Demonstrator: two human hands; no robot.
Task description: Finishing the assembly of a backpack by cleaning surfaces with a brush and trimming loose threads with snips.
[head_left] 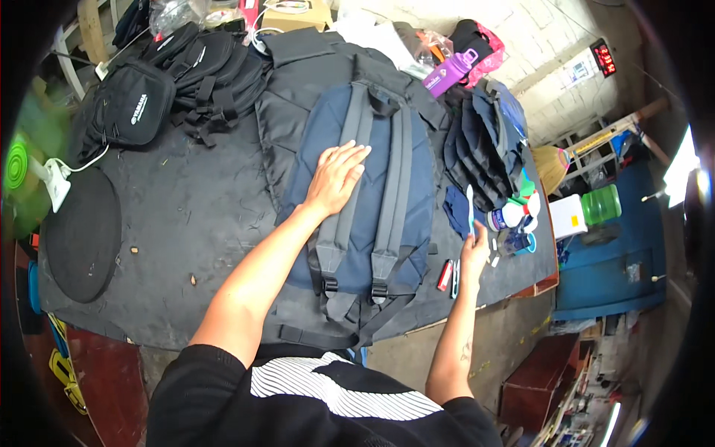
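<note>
A navy blue backpack (380, 164) with grey shoulder straps lies on the dark table, its strap side up and its buckles toward me. My left hand (335, 182) rests flat on the backpack's left strap, fingers stretched out. To the right of the bag, my right hand (475, 249) is closed around the lower end of a slim white and teal stick (471, 207) that looks like a toothbrush. A dark blue cloth (456, 208) lies beside that hand. Close by are a red and white small item (445, 276) and a slim cutter-like tool (456, 279).
Black bags (134, 104) are piled at the far left, above a round black piece (82, 235). A purple bottle (450, 73) lies behind the backpack. Stacked dark bags (484, 149), a white bottle (505, 216) and a small jar (514, 242) crowd the right side.
</note>
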